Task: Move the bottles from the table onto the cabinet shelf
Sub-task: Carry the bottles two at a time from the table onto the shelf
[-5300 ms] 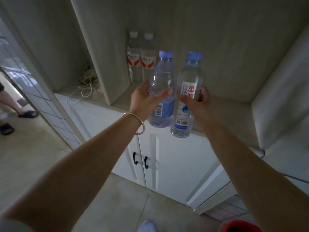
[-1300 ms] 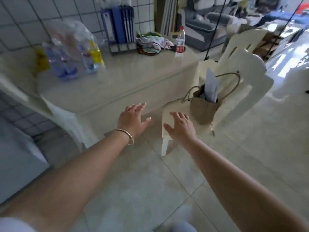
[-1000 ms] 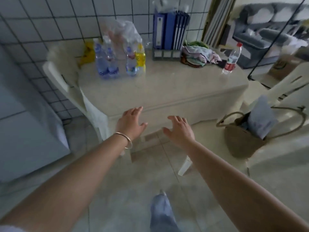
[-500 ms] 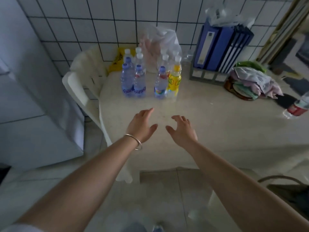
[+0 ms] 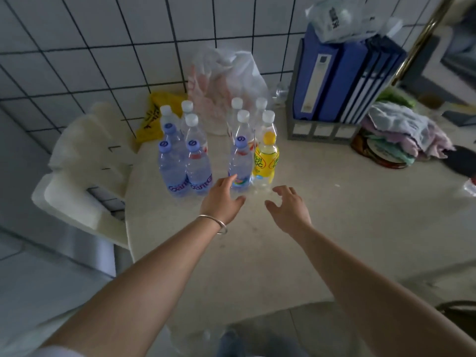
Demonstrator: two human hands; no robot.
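Observation:
Several plastic bottles stand in a cluster on the beige table (image 5: 334, 228) near the tiled wall. In front are two blue-capped water bottles (image 5: 185, 171), a third blue-capped bottle (image 5: 240, 163) and a yellow drink bottle (image 5: 266, 159); white-capped bottles (image 5: 243, 122) stand behind them. My left hand (image 5: 222, 199), with a bangle on the wrist, is open, its fingertips just in front of the third blue-capped bottle. Empty and with fingers spread, my right hand (image 5: 289, 208) hovers over the table below the yellow bottle. The cabinet shelf is out of view.
A white plastic bag (image 5: 226, 86) and a yellow bag (image 5: 157, 114) sit behind the bottles. Blue binders in a grey rack (image 5: 340, 81) stand at the right, with a pile of cloths (image 5: 401, 135) beside them. A white plastic chair (image 5: 85, 171) stands left of the table.
After setting two bottles at the cabinet, I turned and walked to the table. Both hands, now empty, have reached forward and are much closer to the front bottles.

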